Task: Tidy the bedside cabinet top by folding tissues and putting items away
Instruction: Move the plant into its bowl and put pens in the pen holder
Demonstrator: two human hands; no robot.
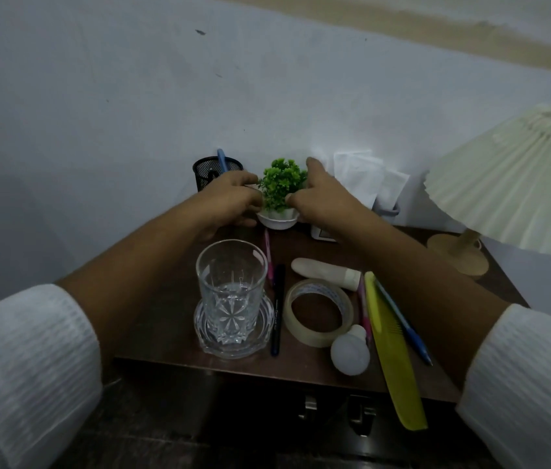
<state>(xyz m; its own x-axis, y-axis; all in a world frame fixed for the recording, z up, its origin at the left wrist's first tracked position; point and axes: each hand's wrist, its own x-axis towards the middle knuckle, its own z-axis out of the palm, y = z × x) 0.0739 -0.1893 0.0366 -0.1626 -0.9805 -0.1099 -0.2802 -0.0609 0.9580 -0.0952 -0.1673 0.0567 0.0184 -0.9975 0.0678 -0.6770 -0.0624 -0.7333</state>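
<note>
Here, both hands met at the back of the cabinet top [301, 365], either side of a small potted plant [281, 184]. The left hand [233, 201] curled its fingers round the white pot's left side, gripping it. The right hand [321, 198] lay against the right side, forefinger raised; whether its lower fingers clasped the pot could not be told. The tissues [358, 177] stood unfolded just behind that hand, apparently in a holder. Nearer were a glass [232, 282], a tape roll [318, 313] and a yellow comb [392, 353].
</note>
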